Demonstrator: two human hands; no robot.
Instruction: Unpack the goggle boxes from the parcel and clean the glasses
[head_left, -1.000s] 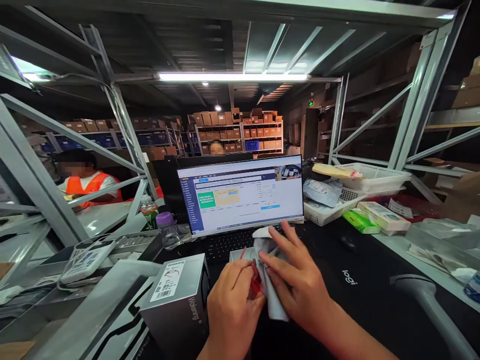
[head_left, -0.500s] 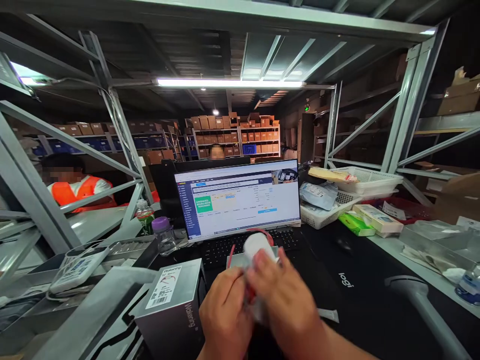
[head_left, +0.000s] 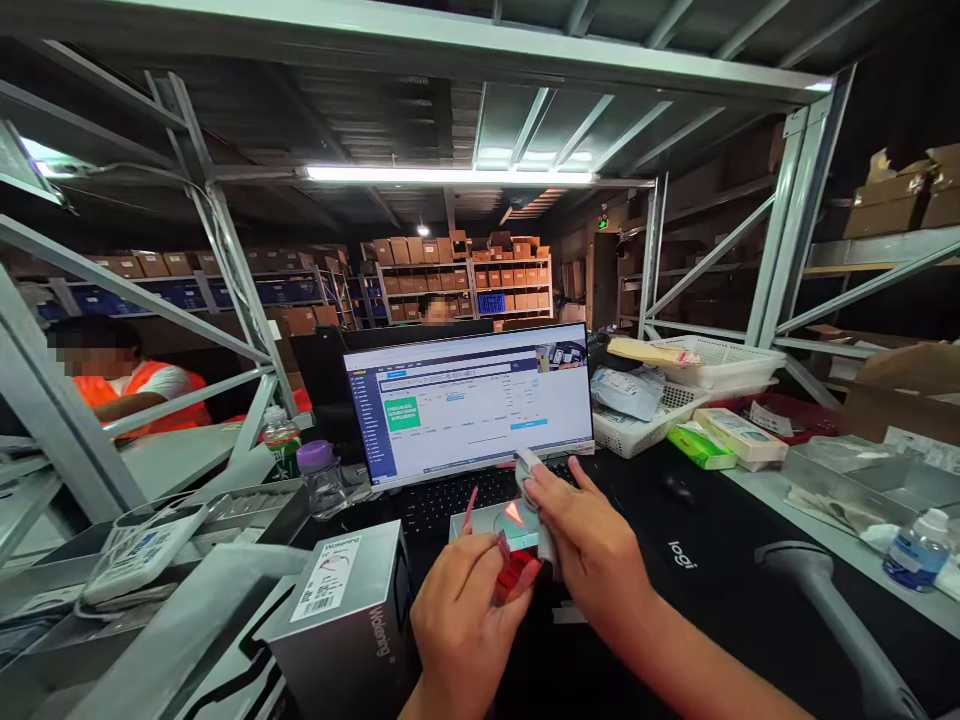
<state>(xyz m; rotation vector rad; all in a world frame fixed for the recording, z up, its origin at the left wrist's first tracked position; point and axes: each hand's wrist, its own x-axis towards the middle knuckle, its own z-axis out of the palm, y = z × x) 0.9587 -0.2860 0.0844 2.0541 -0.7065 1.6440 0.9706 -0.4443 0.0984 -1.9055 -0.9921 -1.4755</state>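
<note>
My left hand (head_left: 472,605) is closed around what look like red glasses (head_left: 516,575), with a red lens part below the fingers and a thin red arm (head_left: 470,510) pointing up. My right hand (head_left: 585,525) pinches a pale grey-white cloth (head_left: 547,548) beside them; part of the cloth is hidden by the fingers. Just behind my hands, in front of the keyboard (head_left: 442,510), is a light grey box-like thing (head_left: 487,520) with a reddish glint on it. To the left stands a grey box (head_left: 341,625) printed "Wakening", with a label picturing red glasses.
A monitor (head_left: 469,405) stands behind the keyboard. A purple-lidded jar (head_left: 321,480) and trays of items lie left. At right are a mouse (head_left: 679,488), a scanner (head_left: 817,590), a bottle (head_left: 916,550) and white baskets (head_left: 705,360). A person in an orange vest (head_left: 161,385) sits far left.
My right hand has moved slightly right and apart from my left, so the red lens part shows more. The white cloth has shifted from a bunched shape above the hands to along my right fingers.
</note>
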